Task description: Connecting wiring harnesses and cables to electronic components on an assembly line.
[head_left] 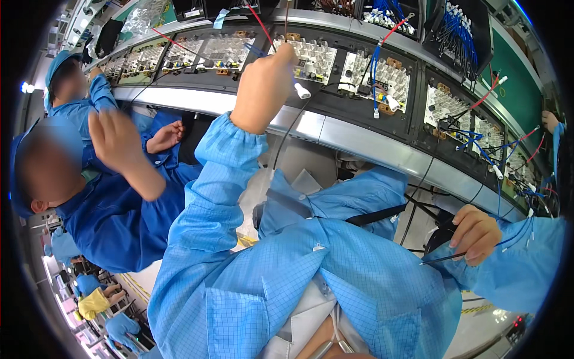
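I see the left hand [263, 87] curled shut, on what I can't tell; the right hand [477, 234] pinches a dark rod [443, 259]. Sweeping sideways could snag blue wires [373, 69].

Counter rail [320, 127]: bare metal, smooth, satin sheen. Fixture trays [420, 81]: black, matt, plastic-looking. Board parts [360, 61]: clear, glossy, glass-like or plastic. Red wire [394, 29]: smooth insulation, slight shine. White connector [302, 91]: smooth plastic. Slim dark rod [445, 259]: smooth; material unclear. Light-blue smock [365, 254]: woven cloth, fine grid, soft creases. Dark-blue jacket [113, 233]: plain matt cloth. Bag [143, 17]: clear crinkled plastic, shiny. Green mat [521, 90]: smooth, low sheen. Cord tips [345, 346]: polished metal look.
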`<state>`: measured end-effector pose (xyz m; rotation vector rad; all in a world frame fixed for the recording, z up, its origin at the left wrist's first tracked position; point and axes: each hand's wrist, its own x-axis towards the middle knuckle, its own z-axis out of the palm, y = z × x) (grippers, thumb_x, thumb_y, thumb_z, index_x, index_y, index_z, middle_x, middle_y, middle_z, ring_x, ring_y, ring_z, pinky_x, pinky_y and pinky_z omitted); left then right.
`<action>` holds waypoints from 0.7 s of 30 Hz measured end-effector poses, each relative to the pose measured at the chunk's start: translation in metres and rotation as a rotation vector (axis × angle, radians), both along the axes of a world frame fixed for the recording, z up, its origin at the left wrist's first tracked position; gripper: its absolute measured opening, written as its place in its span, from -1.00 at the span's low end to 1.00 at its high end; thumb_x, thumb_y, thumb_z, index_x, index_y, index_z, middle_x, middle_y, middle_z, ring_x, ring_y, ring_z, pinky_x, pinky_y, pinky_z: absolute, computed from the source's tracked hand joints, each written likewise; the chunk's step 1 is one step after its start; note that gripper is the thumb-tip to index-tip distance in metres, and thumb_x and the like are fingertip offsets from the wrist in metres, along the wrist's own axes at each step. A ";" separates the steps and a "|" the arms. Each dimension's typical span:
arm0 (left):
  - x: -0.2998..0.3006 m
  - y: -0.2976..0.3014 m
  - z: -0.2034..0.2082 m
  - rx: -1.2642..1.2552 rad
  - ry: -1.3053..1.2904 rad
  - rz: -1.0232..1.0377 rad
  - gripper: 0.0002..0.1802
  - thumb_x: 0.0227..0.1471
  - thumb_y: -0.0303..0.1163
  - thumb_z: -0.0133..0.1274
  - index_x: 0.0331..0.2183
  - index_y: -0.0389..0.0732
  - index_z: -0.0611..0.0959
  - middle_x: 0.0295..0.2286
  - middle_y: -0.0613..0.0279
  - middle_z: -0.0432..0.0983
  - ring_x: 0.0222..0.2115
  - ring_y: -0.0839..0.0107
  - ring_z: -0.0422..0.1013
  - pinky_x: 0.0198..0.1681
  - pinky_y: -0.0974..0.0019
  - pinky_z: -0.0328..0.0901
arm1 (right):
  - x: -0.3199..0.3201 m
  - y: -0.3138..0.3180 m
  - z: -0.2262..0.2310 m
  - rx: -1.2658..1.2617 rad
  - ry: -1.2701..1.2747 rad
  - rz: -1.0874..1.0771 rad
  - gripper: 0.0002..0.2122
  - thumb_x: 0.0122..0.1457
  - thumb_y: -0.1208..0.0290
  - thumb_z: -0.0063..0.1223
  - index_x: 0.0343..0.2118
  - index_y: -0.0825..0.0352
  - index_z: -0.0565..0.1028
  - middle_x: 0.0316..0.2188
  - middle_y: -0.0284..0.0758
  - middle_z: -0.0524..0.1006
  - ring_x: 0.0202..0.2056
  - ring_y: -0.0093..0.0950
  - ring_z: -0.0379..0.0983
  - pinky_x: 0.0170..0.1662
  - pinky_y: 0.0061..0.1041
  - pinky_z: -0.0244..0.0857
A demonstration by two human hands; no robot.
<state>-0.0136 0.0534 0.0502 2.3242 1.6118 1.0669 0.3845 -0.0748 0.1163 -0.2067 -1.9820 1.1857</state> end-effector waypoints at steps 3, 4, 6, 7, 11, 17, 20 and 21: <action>0.003 0.001 -0.004 -0.016 -0.026 -0.025 -0.92 0.02 -0.59 -0.03 -0.37 -0.26 0.42 -0.70 0.07 0.41 -0.71 0.24 0.46 -0.66 0.32 0.24 | -0.006 -0.002 0.002 -0.006 -0.026 -0.049 -0.85 0.22 0.32 -0.04 -0.50 0.11 0.44 -0.64 -0.50 0.54 -0.54 -0.52 0.48 -0.21 -0.43 0.24; 0.003 0.001 -0.004 -0.017 -0.027 -0.024 -0.92 0.02 -0.59 -0.03 -0.37 -0.26 0.42 -0.70 0.07 0.41 -0.71 0.24 0.46 -0.66 0.32 0.24 | -0.006 -0.002 0.001 -0.006 -0.026 -0.048 -0.85 0.22 0.32 -0.04 -0.50 0.11 0.44 -0.64 -0.50 0.54 -0.54 -0.52 0.48 -0.21 -0.43 0.24; 0.002 0.000 -0.004 -0.011 -0.010 0.003 -0.92 0.02 -0.59 -0.03 -0.37 -0.26 0.42 -0.71 0.07 0.40 -0.72 0.24 0.46 -0.67 0.31 0.24 | -0.004 -0.002 -0.003 -0.019 0.014 -0.074 -0.80 0.26 0.27 -0.11 -0.51 0.10 0.43 -0.69 -0.51 0.51 -0.58 -0.52 0.45 -0.23 -0.43 0.24; 0.002 -0.001 -0.004 -0.011 -0.011 0.006 -0.92 0.02 -0.59 -0.03 -0.37 -0.26 0.42 -0.71 0.07 0.40 -0.72 0.24 0.46 -0.67 0.31 0.24 | -0.002 -0.002 -0.003 -0.020 0.013 -0.071 -0.80 0.26 0.27 -0.11 -0.51 0.10 0.43 -0.69 -0.51 0.51 -0.58 -0.52 0.45 -0.23 -0.43 0.24; 0.004 0.002 -0.005 -0.077 -0.036 0.017 -0.89 -0.05 -0.55 -0.03 -0.39 -0.17 0.45 -0.61 -0.04 0.48 -0.56 -0.06 0.44 -0.53 0.04 0.31 | -0.001 -0.014 -0.005 -0.034 0.049 -0.187 -0.76 0.28 0.26 -0.18 -0.53 0.09 0.42 -0.73 -0.51 0.46 -0.61 -0.52 0.42 -0.26 -0.43 0.22; 0.005 0.001 -0.006 -0.064 -0.046 0.009 -0.90 -0.06 -0.56 -0.06 -0.40 -0.16 0.46 -0.63 -0.05 0.47 -0.59 -0.07 0.43 -0.54 0.02 0.29 | -0.005 -0.018 -0.008 -0.058 0.089 -0.306 -0.76 0.26 0.33 -0.16 -0.59 0.10 0.36 -0.77 -0.51 0.42 -0.64 -0.53 0.36 -0.28 -0.44 0.20; 0.006 0.003 -0.009 -0.002 -0.014 0.016 -0.88 -0.08 -0.56 -0.06 -0.40 -0.15 0.47 -0.63 -0.04 0.47 -0.59 -0.06 0.42 -0.55 0.01 0.29 | 0.002 -0.024 -0.010 -0.085 0.114 -0.373 -0.79 0.22 0.35 -0.07 -0.58 0.13 0.38 -0.74 -0.49 0.45 -0.63 -0.52 0.38 -0.30 -0.43 0.21; 0.006 0.004 -0.010 0.050 0.019 0.020 -0.87 -0.09 -0.57 -0.05 -0.40 -0.14 0.47 -0.63 -0.03 0.48 -0.59 -0.05 0.43 -0.55 0.01 0.29 | 0.003 -0.025 -0.010 -0.107 0.134 -0.396 -0.82 0.18 0.36 -0.01 -0.57 0.15 0.40 -0.70 -0.47 0.49 -0.60 -0.50 0.42 -0.31 -0.43 0.23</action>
